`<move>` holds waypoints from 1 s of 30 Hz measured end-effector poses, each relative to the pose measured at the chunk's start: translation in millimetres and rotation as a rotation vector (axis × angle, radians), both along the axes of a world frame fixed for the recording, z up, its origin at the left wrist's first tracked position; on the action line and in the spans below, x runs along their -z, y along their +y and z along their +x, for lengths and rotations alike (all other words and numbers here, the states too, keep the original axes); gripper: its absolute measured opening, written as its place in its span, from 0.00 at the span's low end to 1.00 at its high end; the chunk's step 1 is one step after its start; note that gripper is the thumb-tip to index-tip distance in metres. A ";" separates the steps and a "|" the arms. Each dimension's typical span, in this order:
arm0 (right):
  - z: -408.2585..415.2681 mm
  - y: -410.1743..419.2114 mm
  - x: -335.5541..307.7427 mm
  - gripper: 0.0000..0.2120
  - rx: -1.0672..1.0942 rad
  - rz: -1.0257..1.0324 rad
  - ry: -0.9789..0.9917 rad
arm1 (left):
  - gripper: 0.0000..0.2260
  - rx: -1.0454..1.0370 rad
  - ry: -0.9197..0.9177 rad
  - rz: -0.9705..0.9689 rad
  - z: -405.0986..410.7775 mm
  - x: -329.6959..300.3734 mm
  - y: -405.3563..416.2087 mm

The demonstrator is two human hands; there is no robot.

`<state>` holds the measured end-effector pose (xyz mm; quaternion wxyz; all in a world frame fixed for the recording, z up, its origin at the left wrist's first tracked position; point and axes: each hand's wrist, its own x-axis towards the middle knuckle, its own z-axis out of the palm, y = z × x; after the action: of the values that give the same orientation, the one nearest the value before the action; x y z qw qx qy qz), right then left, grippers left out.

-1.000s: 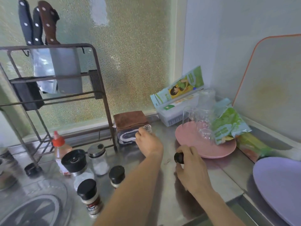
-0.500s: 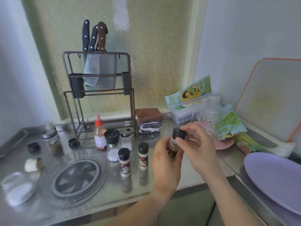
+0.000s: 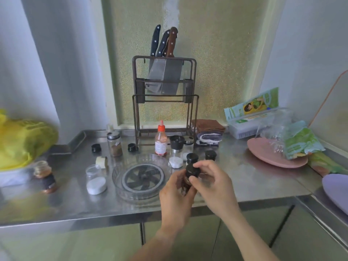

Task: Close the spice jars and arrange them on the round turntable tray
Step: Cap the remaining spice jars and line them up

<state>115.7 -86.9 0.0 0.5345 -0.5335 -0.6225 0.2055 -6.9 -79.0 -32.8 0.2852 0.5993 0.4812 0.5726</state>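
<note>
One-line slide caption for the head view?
Both hands cap a spice jar beside the bare turntable tray.

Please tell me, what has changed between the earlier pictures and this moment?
One second ago the left hand held a small open glass jar down on the steel counter and the right hand held a black cap. Both have since lifted off the counter: the left hand now grips the small brown-filled jar and the right hand's fingers pinch the black cap onto it. The clear round turntable tray still holds no jar.

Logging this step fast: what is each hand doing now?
Left hand: grips the spice jar body.
Right hand: pinches the jar's black cap.
</note>
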 end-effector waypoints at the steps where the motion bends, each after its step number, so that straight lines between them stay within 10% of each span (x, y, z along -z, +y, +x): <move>1: -5.6 2.1 4.1 0.15 0.024 0.008 -0.019 | 0.19 0.002 0.004 -0.011 -3.9 3.7 4.6; 30: -28.3 37.1 32.1 0.17 0.227 0.073 -0.212 | 0.18 0.100 -0.129 -0.057 -2.3 26.6 32.1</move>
<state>87.5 -49.8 -32.0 0.5047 -0.5995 -0.6180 0.0636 -9.2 -46.9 -59.5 0.3608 0.5760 0.4473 0.5813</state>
